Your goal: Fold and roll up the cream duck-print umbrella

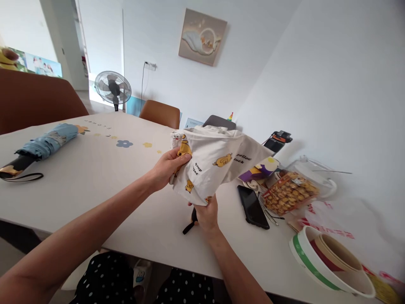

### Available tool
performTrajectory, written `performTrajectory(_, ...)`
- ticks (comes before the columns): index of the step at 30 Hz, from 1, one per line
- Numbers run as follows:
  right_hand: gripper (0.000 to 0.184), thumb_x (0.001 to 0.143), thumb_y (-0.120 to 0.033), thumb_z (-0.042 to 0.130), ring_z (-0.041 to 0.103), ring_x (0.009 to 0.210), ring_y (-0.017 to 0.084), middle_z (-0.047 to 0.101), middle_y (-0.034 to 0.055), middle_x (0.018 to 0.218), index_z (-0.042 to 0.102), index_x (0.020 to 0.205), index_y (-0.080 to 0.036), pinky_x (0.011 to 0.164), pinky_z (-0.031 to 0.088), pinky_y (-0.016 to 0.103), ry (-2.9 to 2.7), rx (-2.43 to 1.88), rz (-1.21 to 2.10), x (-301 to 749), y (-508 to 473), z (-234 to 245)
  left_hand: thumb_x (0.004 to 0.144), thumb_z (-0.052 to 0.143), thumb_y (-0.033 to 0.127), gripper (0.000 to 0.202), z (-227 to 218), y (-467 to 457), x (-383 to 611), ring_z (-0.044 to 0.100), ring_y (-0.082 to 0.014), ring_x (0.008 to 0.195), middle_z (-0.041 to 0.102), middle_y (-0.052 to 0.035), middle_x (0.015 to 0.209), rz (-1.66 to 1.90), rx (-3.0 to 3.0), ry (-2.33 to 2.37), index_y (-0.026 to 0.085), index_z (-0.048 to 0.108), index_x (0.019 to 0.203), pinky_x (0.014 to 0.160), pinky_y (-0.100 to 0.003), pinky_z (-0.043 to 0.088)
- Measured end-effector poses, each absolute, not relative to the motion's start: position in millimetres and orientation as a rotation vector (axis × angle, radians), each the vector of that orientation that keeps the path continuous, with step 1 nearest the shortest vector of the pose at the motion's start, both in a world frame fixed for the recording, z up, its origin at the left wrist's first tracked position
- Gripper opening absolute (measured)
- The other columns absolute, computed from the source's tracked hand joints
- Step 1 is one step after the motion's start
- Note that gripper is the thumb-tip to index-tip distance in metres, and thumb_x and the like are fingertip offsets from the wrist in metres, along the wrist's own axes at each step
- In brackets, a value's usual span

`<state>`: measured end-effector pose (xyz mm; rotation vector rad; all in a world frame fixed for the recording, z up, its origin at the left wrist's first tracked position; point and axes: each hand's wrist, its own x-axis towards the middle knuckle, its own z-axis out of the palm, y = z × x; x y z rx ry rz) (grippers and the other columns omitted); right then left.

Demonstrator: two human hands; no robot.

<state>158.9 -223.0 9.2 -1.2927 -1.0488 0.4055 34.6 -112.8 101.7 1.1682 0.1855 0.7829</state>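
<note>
I hold a white folding umbrella (218, 162) printed with yellow ducks over the white table (104, 185). My left hand (166, 167) is closed on a fold of its canopy at the left side. My right hand (207, 216) is wrapped round the umbrella's lower end, where a black handle with a strap (189, 227) pokes out below the fingers. The canopy is loosely gathered and spreads to the right.
A folded blue umbrella (41, 147) lies at the table's left. A black phone (253, 207), a clear packet of snacks (289, 192), a paper bowl (332, 261) and a plastic bag sit on the right. Brown chairs (160, 113) and a standing fan (113, 88) are behind.
</note>
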Motion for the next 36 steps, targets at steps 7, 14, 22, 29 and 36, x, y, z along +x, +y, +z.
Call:
performTrajectory(7,0.021,0.067,-0.02,0.053,0.043,0.029,0.009,0.047,-0.0115,0.043,0.041,0.084,-0.022,0.03,0.035,0.019,-0.816,-1.313,0.544,161,-212,22,0.068,0.07,0.041,0.032,80,-103,42,0.062,-0.0162,0.071,0.066,-0.0022,0.084,0.806,1.029,0.346,0.02,0.061,0.09,0.06,-0.027,0.05)
performTrajectory(14,0.028,0.065,-0.029,0.066,0.034,0.031,0.006,0.041,-0.0107,0.044,0.043,0.077,-0.021,0.029,0.036,0.02,-0.647,-1.23,1.042,158,-222,31,0.063,0.072,0.043,0.034,67,-91,57,0.053,-0.0102,0.054,0.06,0.0005,0.067,0.869,1.042,0.549,0.017,0.057,0.078,0.047,-0.02,0.042)
performTrajectory(22,0.058,0.073,-0.073,0.037,0.029,0.031,0.007,0.035,-0.0056,0.04,0.046,0.057,-0.018,0.029,0.033,0.021,-0.609,-1.074,1.359,164,-229,42,0.065,0.072,0.037,0.029,64,-90,54,0.057,-0.0136,0.053,0.062,-0.0021,0.066,0.803,0.952,0.573,0.016,0.058,0.079,0.049,-0.025,0.047)
performTrajectory(29,0.05,0.072,-0.065,0.053,0.03,0.029,0.007,0.04,-0.0055,0.041,0.044,0.057,-0.019,0.027,0.033,0.022,-0.539,-1.25,1.234,161,-225,37,0.074,0.06,0.024,0.014,87,-102,41,0.06,-0.0155,0.056,0.065,-0.0051,0.064,0.665,0.863,0.402,0.012,0.062,0.082,0.057,-0.028,0.051)
performTrajectory(36,0.051,0.075,-0.065,0.049,0.032,0.025,0.008,0.036,-0.0052,0.031,0.044,0.054,-0.019,0.027,0.034,0.023,-0.658,-1.232,1.223,160,-226,36,0.062,0.056,0.013,0.018,70,-99,45,0.065,-0.0225,0.071,0.069,-0.0081,0.076,0.556,0.887,0.211,0.013,0.064,0.077,0.069,-0.033,0.051)
